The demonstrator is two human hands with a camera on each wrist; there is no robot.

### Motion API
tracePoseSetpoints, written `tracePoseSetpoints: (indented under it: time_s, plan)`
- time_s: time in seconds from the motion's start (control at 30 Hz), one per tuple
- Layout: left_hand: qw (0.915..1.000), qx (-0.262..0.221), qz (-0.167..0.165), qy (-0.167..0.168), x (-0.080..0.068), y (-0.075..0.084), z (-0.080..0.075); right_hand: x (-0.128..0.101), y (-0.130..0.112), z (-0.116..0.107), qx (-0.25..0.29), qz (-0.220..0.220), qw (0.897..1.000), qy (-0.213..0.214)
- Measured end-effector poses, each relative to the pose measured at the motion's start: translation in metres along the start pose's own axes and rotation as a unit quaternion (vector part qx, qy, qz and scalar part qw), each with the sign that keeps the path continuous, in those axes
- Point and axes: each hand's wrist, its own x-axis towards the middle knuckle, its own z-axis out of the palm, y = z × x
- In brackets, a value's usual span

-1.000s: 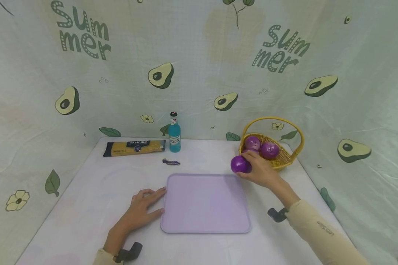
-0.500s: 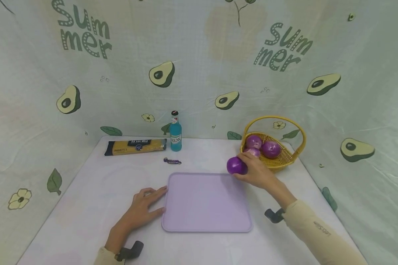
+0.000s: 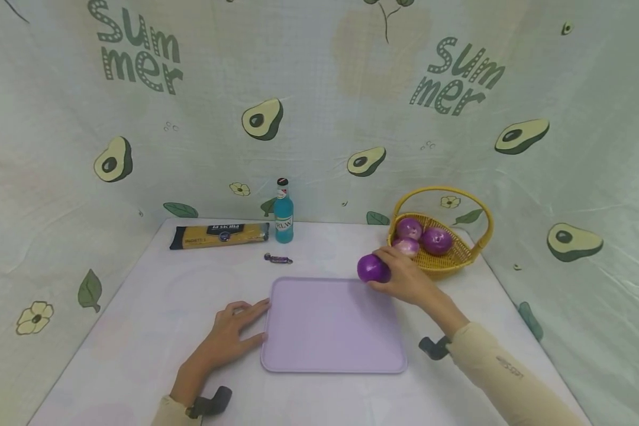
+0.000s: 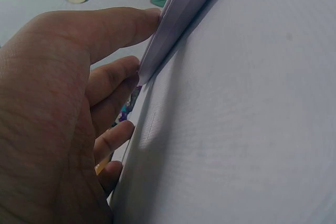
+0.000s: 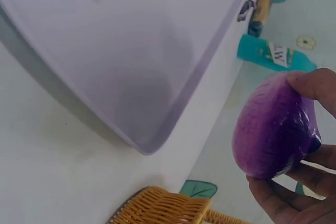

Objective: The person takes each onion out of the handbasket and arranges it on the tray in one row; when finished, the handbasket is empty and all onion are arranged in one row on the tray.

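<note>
— Purple onion (image 3: pixel 373 268) in our right hand (image 3: pixel 402 278): the fingers curl round it, and it hangs just over the far right corner of the lilac tray (image 3: pixel 332 355), clear of the wicker basket (image 3: pixel 458 255). From the right wrist we see the fingertips (image 5: pixel 315 85) wrapped over the onion (image 5: pixel 275 127), with the tray's corner (image 5: pixel 152 140) below.

— And our left hand (image 3: pixel 225 340)?

— It lies flat on the table (image 3: pixel 138 319), fingers straight, their tips touching the tray's left rim (image 4: pixel 173 19). It holds nothing.

— So how far have we got?

— We judge one onion is out of the basket but not yet set down; nothing lies on the tray. Three more onions (image 3: pixel 423 238) sit in the basket, so most of the work seems left.

— The rest?

— The blue bottle (image 3: pixel 284 213), the pasta packet (image 3: pixel 219 235) and a small wrapped sweet (image 3: pixel 278 258) sit at the back, apart from our hands.
</note>
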Motion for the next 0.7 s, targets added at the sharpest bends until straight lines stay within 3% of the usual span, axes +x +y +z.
tracePoseSetpoints:
  time_s: [0.7]
  plan:
    - [1.0000,-0.004,0.001,0.001,-0.001,0.001,-0.001,0.006,-0.019,0.015,0.000,-0.026,1.000,-0.001]
